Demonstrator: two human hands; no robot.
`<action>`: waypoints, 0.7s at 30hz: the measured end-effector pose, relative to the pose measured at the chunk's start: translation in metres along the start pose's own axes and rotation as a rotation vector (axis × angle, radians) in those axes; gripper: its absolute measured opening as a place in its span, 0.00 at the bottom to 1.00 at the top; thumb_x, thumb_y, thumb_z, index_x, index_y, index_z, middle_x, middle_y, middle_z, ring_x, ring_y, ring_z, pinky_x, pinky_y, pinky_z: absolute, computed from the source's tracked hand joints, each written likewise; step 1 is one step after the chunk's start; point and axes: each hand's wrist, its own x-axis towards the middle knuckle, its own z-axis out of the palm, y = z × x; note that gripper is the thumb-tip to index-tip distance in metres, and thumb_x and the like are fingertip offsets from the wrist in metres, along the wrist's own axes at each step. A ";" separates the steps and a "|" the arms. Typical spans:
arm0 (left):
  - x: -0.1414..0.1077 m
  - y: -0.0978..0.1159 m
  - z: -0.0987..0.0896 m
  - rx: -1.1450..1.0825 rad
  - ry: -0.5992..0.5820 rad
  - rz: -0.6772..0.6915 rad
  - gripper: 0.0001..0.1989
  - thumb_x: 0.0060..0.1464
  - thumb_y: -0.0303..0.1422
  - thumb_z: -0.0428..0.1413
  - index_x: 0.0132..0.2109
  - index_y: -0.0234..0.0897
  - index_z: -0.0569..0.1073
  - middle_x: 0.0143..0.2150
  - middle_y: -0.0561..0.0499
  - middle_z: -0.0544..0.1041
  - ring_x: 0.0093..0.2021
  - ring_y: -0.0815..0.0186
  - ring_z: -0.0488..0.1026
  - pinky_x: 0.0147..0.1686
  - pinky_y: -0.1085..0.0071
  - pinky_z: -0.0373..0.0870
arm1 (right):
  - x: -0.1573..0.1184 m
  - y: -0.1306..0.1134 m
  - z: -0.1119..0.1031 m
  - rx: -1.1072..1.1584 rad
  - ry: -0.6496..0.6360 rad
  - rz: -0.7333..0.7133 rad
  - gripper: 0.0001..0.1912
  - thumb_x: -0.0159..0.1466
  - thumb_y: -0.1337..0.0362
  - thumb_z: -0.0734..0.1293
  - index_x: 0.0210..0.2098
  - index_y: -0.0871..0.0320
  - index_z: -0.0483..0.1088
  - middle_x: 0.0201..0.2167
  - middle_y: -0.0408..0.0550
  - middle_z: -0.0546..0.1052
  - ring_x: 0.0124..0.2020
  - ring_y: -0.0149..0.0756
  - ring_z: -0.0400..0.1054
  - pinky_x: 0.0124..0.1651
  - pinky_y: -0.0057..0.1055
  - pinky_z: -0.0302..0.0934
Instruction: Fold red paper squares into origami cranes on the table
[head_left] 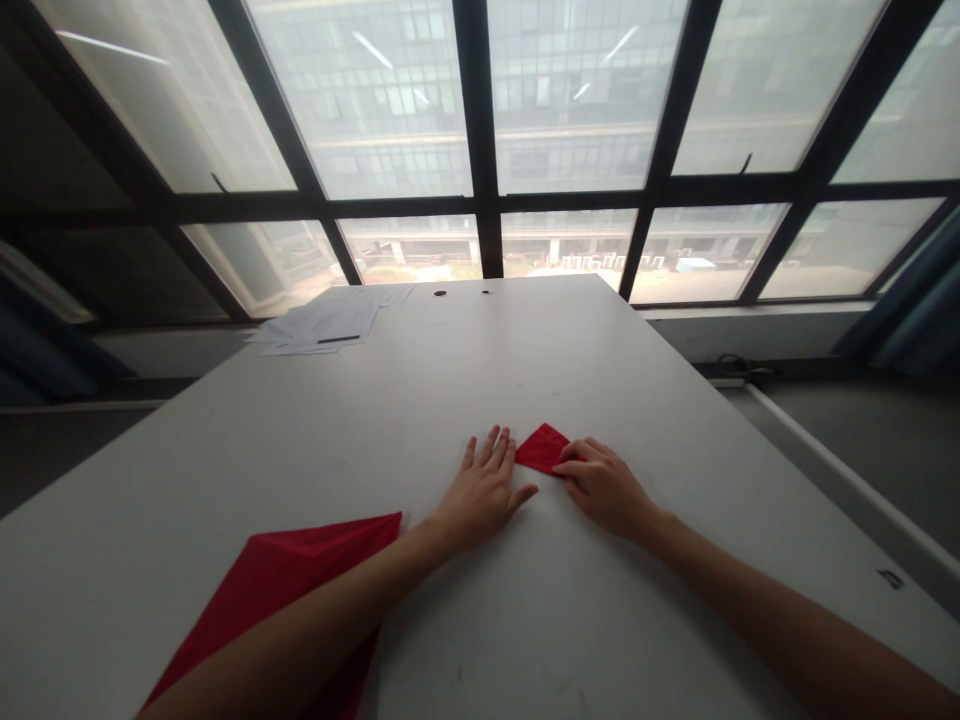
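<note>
A small red folded piece (541,449), of paper or cloth, lies on the white table (480,640) with a pointed corner facing away from me. My right hand (604,485) pinches its right corner between thumb and fingers. Flat on the tabletop, my left hand (484,490) has its fingers stretched out, the fingertips close to the left corner of the red piece. Whether they touch it I cannot tell. Under and beside my left forearm lies a larger red sheet (262,570), partly hidden by the arm.
Several white printed papers (322,322) lie at the table's far left. Two small holes, one of them a dark round hole (440,293), are near the far edge. Tall windows (570,100) stand behind. On the floor to the right runs a pale rail (847,475).
</note>
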 end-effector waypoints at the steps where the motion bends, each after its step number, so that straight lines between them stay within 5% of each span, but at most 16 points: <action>1: 0.000 0.000 0.002 0.003 0.016 -0.035 0.40 0.65 0.55 0.39 0.69 0.25 0.53 0.70 0.29 0.54 0.72 0.44 0.44 0.65 0.42 0.44 | 0.000 0.000 0.000 -0.002 -0.003 0.003 0.15 0.60 0.75 0.66 0.41 0.52 0.78 0.40 0.48 0.76 0.43 0.41 0.67 0.49 0.39 0.65; 4: 0.001 0.003 0.000 0.000 0.096 -0.063 0.39 0.66 0.53 0.41 0.70 0.26 0.51 0.70 0.29 0.53 0.72 0.42 0.43 0.65 0.41 0.46 | 0.000 0.001 0.000 -0.006 -0.008 0.007 0.15 0.60 0.74 0.66 0.42 0.52 0.78 0.40 0.48 0.76 0.43 0.41 0.66 0.49 0.39 0.65; 7: 0.001 0.012 -0.013 -0.044 0.141 0.056 0.29 0.68 0.44 0.44 0.70 0.36 0.53 0.70 0.37 0.56 0.70 0.50 0.50 0.65 0.49 0.50 | -0.001 -0.003 0.000 -0.020 -0.008 0.003 0.15 0.61 0.74 0.66 0.43 0.52 0.77 0.40 0.48 0.76 0.44 0.41 0.66 0.49 0.39 0.64; 13: 0.001 0.022 -0.028 -0.165 0.039 0.211 0.19 0.66 0.40 0.51 0.62 0.46 0.66 0.54 0.45 0.71 0.57 0.56 0.66 0.59 0.55 0.62 | -0.005 -0.021 0.000 0.009 -0.004 -0.028 0.10 0.64 0.72 0.64 0.39 0.54 0.76 0.36 0.49 0.77 0.39 0.40 0.68 0.46 0.37 0.64; 21: 0.006 0.008 -0.021 -0.239 0.031 0.259 0.17 0.68 0.34 0.48 0.60 0.45 0.69 0.60 0.46 0.69 0.63 0.59 0.64 0.67 0.54 0.52 | 0.003 0.014 0.006 0.003 0.328 0.308 0.16 0.63 0.68 0.63 0.49 0.58 0.72 0.40 0.54 0.78 0.42 0.46 0.69 0.50 0.46 0.63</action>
